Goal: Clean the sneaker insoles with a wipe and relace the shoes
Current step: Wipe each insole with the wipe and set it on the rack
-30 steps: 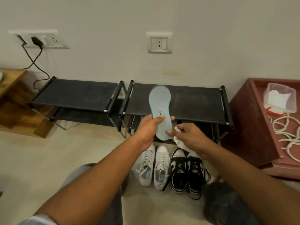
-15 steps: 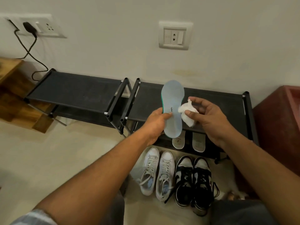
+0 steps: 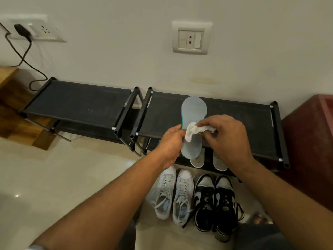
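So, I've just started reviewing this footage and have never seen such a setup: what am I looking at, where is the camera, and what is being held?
There is no machine: these are a person's two bare hands. All the pictures come from one wide-angle camera worn on the person's head, looking forward and down, so you see the hands from above. The left hand holds a pale blue-grey insole by its edge; the right hand pinches a crumpled white wipe against its face. Behind stands a low black shoe rack at the wall, with two more light insoles on its lower shelf. On the floor in front sit a pair of white sneakers and, right of them, a black-and-white pair.
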`<state>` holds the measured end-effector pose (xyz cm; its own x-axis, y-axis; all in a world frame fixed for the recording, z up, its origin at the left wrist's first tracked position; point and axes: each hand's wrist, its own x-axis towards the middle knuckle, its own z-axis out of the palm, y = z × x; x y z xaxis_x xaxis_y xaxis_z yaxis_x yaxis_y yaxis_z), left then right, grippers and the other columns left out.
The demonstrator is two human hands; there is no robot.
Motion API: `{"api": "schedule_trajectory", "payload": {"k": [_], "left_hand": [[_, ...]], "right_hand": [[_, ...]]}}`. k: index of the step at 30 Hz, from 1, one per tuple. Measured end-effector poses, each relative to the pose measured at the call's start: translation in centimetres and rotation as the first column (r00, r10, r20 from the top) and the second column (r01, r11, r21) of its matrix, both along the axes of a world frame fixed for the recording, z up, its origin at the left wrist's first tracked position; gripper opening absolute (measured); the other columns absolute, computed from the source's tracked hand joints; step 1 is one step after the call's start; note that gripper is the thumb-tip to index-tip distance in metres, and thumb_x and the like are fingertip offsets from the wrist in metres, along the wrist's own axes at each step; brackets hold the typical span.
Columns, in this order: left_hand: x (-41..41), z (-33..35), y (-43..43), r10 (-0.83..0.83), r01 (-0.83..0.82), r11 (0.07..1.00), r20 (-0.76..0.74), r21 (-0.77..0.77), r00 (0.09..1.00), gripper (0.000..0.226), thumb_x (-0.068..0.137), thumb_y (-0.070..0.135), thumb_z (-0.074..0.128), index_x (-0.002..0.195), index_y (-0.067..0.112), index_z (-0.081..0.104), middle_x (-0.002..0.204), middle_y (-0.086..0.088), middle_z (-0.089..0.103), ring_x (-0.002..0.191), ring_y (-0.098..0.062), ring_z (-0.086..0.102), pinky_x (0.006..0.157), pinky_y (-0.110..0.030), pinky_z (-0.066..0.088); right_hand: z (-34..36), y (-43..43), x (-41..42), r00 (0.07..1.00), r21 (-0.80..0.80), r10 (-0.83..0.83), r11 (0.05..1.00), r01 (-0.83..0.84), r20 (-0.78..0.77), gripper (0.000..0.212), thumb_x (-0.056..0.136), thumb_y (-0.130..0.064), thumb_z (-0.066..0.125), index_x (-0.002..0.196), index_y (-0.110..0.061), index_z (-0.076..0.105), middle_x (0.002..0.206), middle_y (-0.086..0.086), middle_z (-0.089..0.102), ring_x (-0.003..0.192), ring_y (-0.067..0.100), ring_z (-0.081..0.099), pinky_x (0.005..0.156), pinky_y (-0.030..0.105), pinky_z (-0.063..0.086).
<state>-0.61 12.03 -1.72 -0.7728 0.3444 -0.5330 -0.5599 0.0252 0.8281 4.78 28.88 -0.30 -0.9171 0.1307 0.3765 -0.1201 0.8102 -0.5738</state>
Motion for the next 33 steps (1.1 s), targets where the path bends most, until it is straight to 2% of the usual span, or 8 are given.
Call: {"api": "schedule_trajectory", "payload": {"k": [5,8,12,17,22,25,30,33], "left_hand": [[-0.4,0.4,0.3,0.144,-0.178,0.964,0.175,0.197,0.974,0.027,0.109,0.009,0.052,0.124,-0.002,0.071,0.105,-0.017,0.078,0.089,-0.024,0.075,0.084,-0.038,0.062],[-0.9,0.5,-0.3,0.208,-0.254,0.949,0.235,0.187,0.95,0.028,0.113,0.015,0.047,0.12,0.002,0.07,0.101,-0.015,0.08,0.085,-0.023,0.078,0.069,-0.032,0.064],[-0.6,0.6,-0.4,0.234,-0.284,0.941,0.252,0.184,0.939,0.034,0.113,0.015,0.047,0.135,-0.004,0.064,0.124,-0.026,0.074,0.101,-0.03,0.074,0.093,-0.043,0.062],[-0.8,0.8,-1.3,0.208,-0.269,0.939,0.269,0.216,0.94,0.034,0.113,0.019,0.047,0.133,-0.001,0.065,0.118,-0.021,0.077,0.099,-0.028,0.078,0.076,-0.035,0.064],[-1.3,0.7,-1.4,0.225,-0.295,0.924,0.275,0.244,0.935,0.038,0.115,0.02,0.041,0.139,-0.001,0.061,0.125,-0.027,0.073,0.123,-0.039,0.07,0.105,-0.048,0.058],[-1.7,0.5,-1.7,0.219,-0.284,0.932,0.273,0.226,0.937,0.04,0.116,0.028,0.038,0.141,0.006,0.06,0.128,-0.021,0.074,0.125,-0.037,0.069,0.112,-0.05,0.052],[-1.9,0.4,-1.4,0.255,-0.349,0.902,0.338,0.254,0.906,0.033,0.116,0.024,0.042,0.136,0.007,0.061,0.125,-0.025,0.073,0.115,-0.038,0.072,0.098,-0.048,0.061],[-1.8,0.3,-1.7,0.218,-0.3,0.922,0.314,0.244,0.924,0.035,0.116,0.032,0.04,0.139,0.015,0.06,0.124,-0.024,0.075,0.116,-0.034,0.074,0.098,-0.043,0.06]], "right_hand": [[-0.7,-2.2,-0.1,0.993,0.18,0.109,0.977,-0.113,0.032,0.023,0.089,-0.013,0.078,0.112,-0.018,0.079,0.105,0.0,0.073,0.096,0.024,0.068,0.078,0.038,0.058],[-1.0,-3.7,0.4,0.97,0.202,0.225,0.95,-0.24,0.092,0.032,0.084,-0.013,0.083,0.115,-0.015,0.079,0.107,0.002,0.074,0.098,0.027,0.069,0.077,0.041,0.062],[-1.1,-2.1,-0.1,0.975,0.205,0.216,0.953,-0.223,0.057,0.025,0.081,-0.009,0.082,0.104,-0.019,0.081,0.095,0.0,0.075,0.088,0.026,0.07,0.079,0.035,0.058],[-0.9,-4.4,0.2,0.946,0.259,0.32,0.91,-0.323,0.055,0.021,0.081,-0.014,0.078,0.101,-0.014,0.082,0.089,0.002,0.07,0.088,0.026,0.066,0.077,0.038,0.058],[-1.7,-2.2,-0.8,0.985,0.204,0.163,0.964,-0.17,0.049,0.024,0.082,-0.01,0.08,0.106,-0.015,0.081,0.096,0.003,0.072,0.086,0.028,0.066,0.069,0.041,0.06],[-1.9,-4.7,0.5,0.955,0.291,0.295,0.91,-0.295,0.046,0.029,0.079,-0.008,0.08,0.108,-0.014,0.081,0.102,0.0,0.072,0.089,0.025,0.065,0.069,0.036,0.059],[-1.5,-3.4,-0.6,0.989,0.209,0.146,0.967,-0.143,0.002,0.028,0.079,-0.006,0.085,0.105,-0.014,0.082,0.099,0.001,0.077,0.089,0.026,0.067,0.08,0.029,0.052],[-1.5,-5.8,0.4,0.96,0.258,0.278,0.926,-0.275,0.025,0.029,0.075,-0.004,0.084,0.102,-0.013,0.082,0.097,0.0,0.077,0.089,0.025,0.068,0.078,0.033,0.058]]}}
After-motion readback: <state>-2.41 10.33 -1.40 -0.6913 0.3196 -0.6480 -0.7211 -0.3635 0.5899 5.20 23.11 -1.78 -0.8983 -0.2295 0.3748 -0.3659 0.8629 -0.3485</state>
